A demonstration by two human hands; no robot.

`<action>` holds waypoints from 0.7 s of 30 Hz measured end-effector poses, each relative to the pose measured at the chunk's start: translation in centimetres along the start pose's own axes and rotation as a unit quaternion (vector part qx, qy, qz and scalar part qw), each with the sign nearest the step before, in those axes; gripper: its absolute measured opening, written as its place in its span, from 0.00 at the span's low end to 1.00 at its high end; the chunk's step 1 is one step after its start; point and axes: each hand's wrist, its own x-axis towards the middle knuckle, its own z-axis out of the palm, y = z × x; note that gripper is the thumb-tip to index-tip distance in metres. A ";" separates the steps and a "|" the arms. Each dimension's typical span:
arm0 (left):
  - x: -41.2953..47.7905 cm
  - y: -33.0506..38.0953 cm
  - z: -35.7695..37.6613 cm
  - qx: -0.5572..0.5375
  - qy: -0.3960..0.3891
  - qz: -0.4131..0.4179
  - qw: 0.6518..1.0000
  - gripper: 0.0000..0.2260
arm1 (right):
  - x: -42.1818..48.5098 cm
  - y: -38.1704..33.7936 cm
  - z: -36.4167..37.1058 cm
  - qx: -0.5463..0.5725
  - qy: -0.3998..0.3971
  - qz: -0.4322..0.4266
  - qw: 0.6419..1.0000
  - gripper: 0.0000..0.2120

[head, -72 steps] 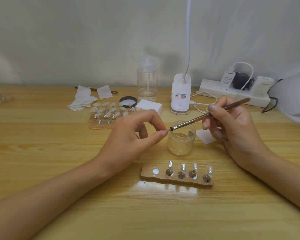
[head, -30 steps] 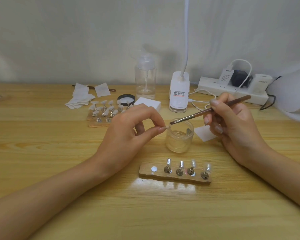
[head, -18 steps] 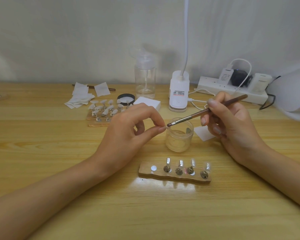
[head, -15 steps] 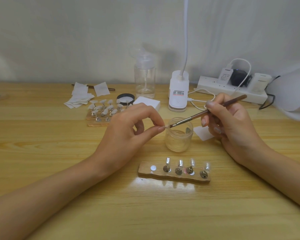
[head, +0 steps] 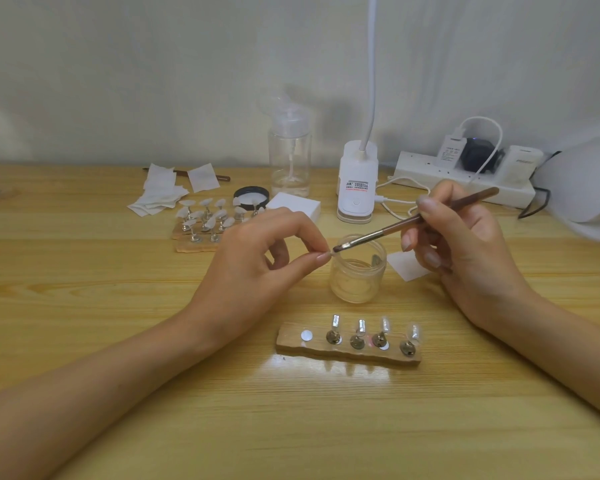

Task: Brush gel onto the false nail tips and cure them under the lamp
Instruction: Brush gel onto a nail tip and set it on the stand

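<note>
My left hand (head: 253, 268) pinches a small nail tip on its holder (head: 328, 253) between thumb and forefinger, just left of the open gel jar (head: 357, 271). My right hand (head: 465, 258) grips a brown brush (head: 413, 221) like a pen, and its bristles touch the pinched tip. In front of the jar lies a wooden stand (head: 349, 344) with several metal holders; two at its right end carry clear nail tips, and its leftmost spot is bare. The white curing lamp (head: 582, 188) sits at the far right edge.
A second wooden stand with several white tips (head: 205, 223) is behind my left hand, beside paper wipes (head: 160, 195), a black jar lid (head: 251, 197) and a white block (head: 293, 206). Further back are a clear pump bottle (head: 290, 161), a desk lamp base (head: 356, 187) and a power strip (head: 465, 181).
The brush tip has moved from over the jar's rim leftwards onto the tip pinched in my left hand. Both hands otherwise keep their places.
</note>
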 end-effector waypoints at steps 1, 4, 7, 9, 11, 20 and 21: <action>0.0 0.0 0.0 -0.001 0.000 -0.001 1.000 0.04 | 0.0 0.0 0.1 -0.009 -0.003 0.000 1.000 0.11; 0.1 0.0 0.0 -0.002 0.000 -0.004 1.000 0.04 | 0.0 0.0 0.1 -0.020 0.019 0.016 0.999 0.11; 0.0 0.1 0.0 -0.003 -0.001 -0.001 1.000 0.04 | 0.0 0.0 0.0 -0.005 0.018 0.012 1.000 0.12; 0.0 0.1 0.0 -0.003 0.000 -0.003 1.000 0.05 | 0.0 -0.1 0.1 -0.008 0.005 0.003 1.000 0.11; 0.0 0.1 0.0 -0.003 0.002 -0.005 1.000 0.05 | 0.0 0.0 0.1 -0.016 0.004 0.007 1.000 0.12; 0.0 0.2 0.0 0.000 0.003 -0.002 1.000 0.06 | 0.0 -0.1 0.0 0.005 0.017 0.003 1.000 0.12; 0.0 0.2 0.0 0.000 0.003 -0.003 1.000 0.06 | -0.1 -0.1 0.0 0.003 0.005 -0.005 1.000 0.12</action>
